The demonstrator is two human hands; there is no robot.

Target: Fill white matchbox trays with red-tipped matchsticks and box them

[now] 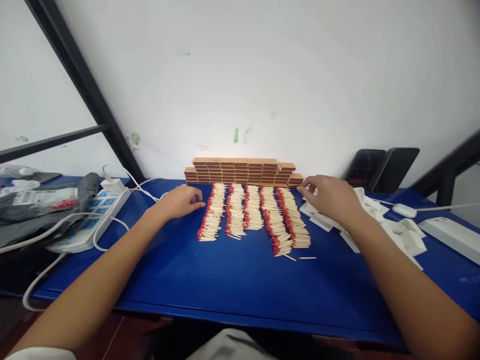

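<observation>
Several columns of red-tipped matches [253, 207] lie on the blue table, mostly side by side with their heads to the left. Behind them, against the wall, stands a low stack of brown matchboxes [232, 171]. My left hand [182, 201] rests by the far end of the leftmost column, fingers loosely curled and holding nothing visible. Close to the right end of the stack, my right hand [328, 196] has thumb and forefinger bent with a gap between them. Whether its fingertips touch the matchboxes I cannot tell. One loose match [307, 258] lies apart at the front right.
White empty box trays [405, 235] lie heaped beneath and beyond my right forearm. Two dark phones [393, 170] lean at the back right, near a white box [452, 237]. A power strip [90, 220], cables and a grey plastic parcel [45, 205] occupy the left side.
</observation>
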